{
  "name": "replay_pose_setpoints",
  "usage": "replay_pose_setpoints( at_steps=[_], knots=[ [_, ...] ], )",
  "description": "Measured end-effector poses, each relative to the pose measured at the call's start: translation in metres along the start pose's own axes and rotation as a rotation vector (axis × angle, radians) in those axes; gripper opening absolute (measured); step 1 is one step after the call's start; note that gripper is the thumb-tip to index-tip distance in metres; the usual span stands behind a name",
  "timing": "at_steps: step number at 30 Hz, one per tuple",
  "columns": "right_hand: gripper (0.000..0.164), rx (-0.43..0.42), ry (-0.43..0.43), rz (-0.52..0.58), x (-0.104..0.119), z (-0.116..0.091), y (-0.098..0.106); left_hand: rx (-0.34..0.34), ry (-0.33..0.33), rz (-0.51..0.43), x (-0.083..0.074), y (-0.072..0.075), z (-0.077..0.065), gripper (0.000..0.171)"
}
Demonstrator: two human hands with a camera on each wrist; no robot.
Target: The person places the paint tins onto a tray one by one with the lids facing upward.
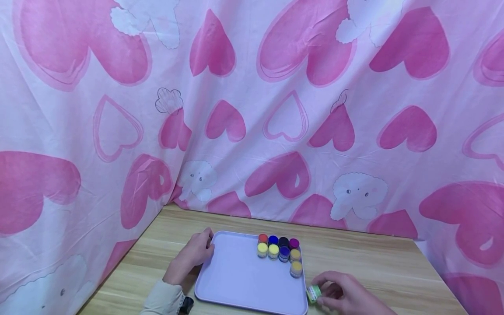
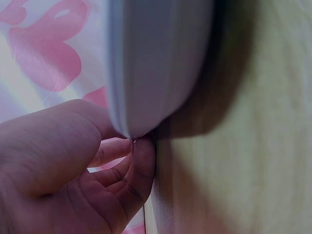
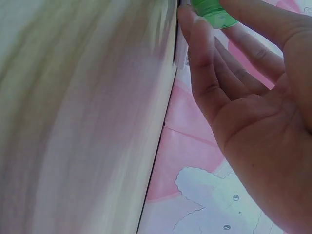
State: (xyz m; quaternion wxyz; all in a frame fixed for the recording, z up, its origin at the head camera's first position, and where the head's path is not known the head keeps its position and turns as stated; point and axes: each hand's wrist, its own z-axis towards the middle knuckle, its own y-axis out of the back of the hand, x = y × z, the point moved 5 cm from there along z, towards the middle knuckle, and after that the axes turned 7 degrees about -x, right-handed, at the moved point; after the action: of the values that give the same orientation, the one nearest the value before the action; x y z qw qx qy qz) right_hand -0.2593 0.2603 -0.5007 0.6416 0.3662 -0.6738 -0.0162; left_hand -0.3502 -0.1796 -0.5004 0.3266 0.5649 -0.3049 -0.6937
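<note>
A light purple tray (image 1: 244, 280) lies on the wooden table. My left hand (image 1: 197, 249) grips its far left edge; in the left wrist view the thumb and fingers of that hand (image 2: 73, 165) meet at the tray's rim (image 2: 151, 73). Beside the tray's near right edge, my right hand (image 1: 340, 291) pinches a small green jar (image 1: 313, 294), tilted. The right wrist view shows the green jar (image 3: 214, 12) between thumb and fingertips. Several small paint jars stand grouped at the tray's far right, among them a red one (image 1: 262, 239), a black one (image 1: 283, 242) and a yellow one (image 1: 262, 250).
A tan jar (image 1: 296, 269) stands nearest me in the right column on the tray. Behind and to the left of the wooden table (image 1: 378, 258) hangs a pink curtain (image 1: 252, 144) printed with hearts. A dark band (image 1: 186, 305) sits at my left wrist.
</note>
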Motion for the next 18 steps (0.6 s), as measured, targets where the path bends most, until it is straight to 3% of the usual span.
replay_pose_setpoints(
  at_steps=[6, 18],
  knots=[
    [0.042, -0.024, 0.047, -0.021, 0.009, 0.001, 0.003, -0.004, -0.004, 0.001, 0.0, 0.0, 0.0, 0.018],
    [0.038, -0.116, 0.14, -0.169, 0.033, 0.009, 0.002, 0.008, 0.01, 0.013, 0.0, -0.001, 0.0, 0.02]
  ],
)
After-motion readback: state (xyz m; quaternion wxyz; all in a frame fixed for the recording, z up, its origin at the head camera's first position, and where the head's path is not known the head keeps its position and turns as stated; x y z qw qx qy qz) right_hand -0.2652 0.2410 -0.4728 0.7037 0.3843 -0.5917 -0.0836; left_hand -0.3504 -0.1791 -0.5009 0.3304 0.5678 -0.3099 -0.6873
